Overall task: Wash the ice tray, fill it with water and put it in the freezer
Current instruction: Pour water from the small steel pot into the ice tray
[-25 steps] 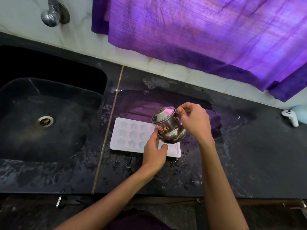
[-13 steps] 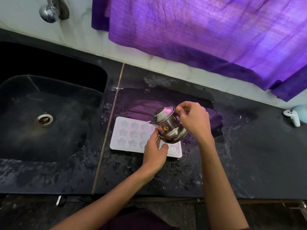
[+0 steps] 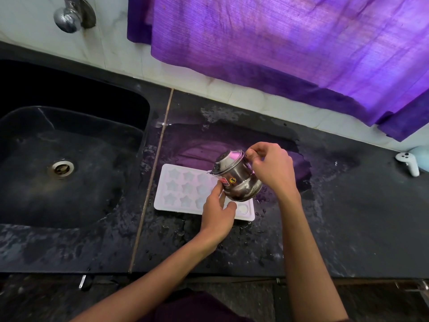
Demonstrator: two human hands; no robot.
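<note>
Nearest the counter's (image 3: 232, 247) front edge, two bare forearms reach in over the wet black stone. The left hand (image 3: 217, 211) rests on the near rim of the white ice tray (image 3: 176, 194), its fingers (image 3: 217, 190) stretched up against the lower side of a small steel pot (image 3: 236, 180). The tray lies flat on the counter, just right of the seam that runs beside the sink (image 3: 69, 159), and its star-shaped cups face up. The pot hangs over the right half of the tray, tipped with its mouth toward the sink. The right hand (image 3: 270, 167) holds it from the far side, fingers curled round its rim. Left of the tray, the dark sink shows its metal drain (image 3: 60, 168). At the counter's far right edge lies a white game controller (image 3: 408, 162). Beyond the tray, a purple curtain (image 3: 278, 47) hangs against the pale wall, and a chrome tap (image 3: 70, 16) sticks out above the sink.
</note>
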